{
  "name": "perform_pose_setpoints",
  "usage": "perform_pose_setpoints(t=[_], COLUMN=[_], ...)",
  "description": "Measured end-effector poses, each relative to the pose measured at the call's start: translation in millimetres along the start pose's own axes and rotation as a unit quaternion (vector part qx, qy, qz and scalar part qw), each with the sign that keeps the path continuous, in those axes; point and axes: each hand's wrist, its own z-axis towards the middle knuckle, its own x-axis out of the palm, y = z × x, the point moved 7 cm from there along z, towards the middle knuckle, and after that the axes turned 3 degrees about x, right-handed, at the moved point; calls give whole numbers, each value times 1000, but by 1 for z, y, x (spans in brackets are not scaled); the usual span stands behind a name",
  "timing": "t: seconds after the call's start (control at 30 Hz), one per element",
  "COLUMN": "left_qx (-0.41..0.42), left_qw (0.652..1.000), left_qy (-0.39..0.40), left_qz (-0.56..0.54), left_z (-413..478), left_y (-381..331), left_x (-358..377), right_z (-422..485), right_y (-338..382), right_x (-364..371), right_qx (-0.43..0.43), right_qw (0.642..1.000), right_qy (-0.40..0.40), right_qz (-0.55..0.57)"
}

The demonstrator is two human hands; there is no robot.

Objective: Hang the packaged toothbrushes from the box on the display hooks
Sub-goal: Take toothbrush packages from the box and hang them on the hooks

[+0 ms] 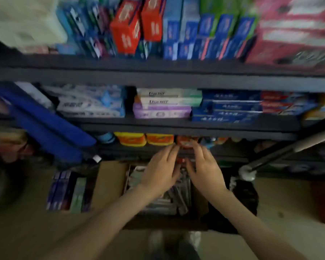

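An open cardboard box (111, 182) stands on the floor below the shelves, filled with several packaged toothbrushes (169, 201). My left hand (160, 171) and my right hand (204, 169) hover side by side over the far end of the box, fingers stretched forward toward the lowest shelf. Between the two hands a small red-topped package (182, 161) shows, and the blur hides whether either hand holds it. No display hooks are visible in this blurred view.
Dark shelves (158, 126) carry toothpaste boxes above and orange packs (144, 139) below. A blue folded item (45, 124) leans at left. A grey pole (281, 152) slants in from the right. More boxed goods (68, 192) lie left of the box, a black bag (246, 199) to its right.
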Motion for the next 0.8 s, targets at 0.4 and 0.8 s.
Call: perform_pose_setpoints(t=[0.4, 0.8], left_qx=[-209, -217], left_qw=[952, 947], left_qy=[224, 236], left_qz=[-24, -40], left_z=[-109, -100], left_y=[208, 256], left_x=[274, 401], right_z=[-84, -1], right_y=[-126, -247], right_x=[305, 489], right_qx=[141, 255], right_qw=[924, 894], right_qy=[349, 354], right_qz=[-70, -107])
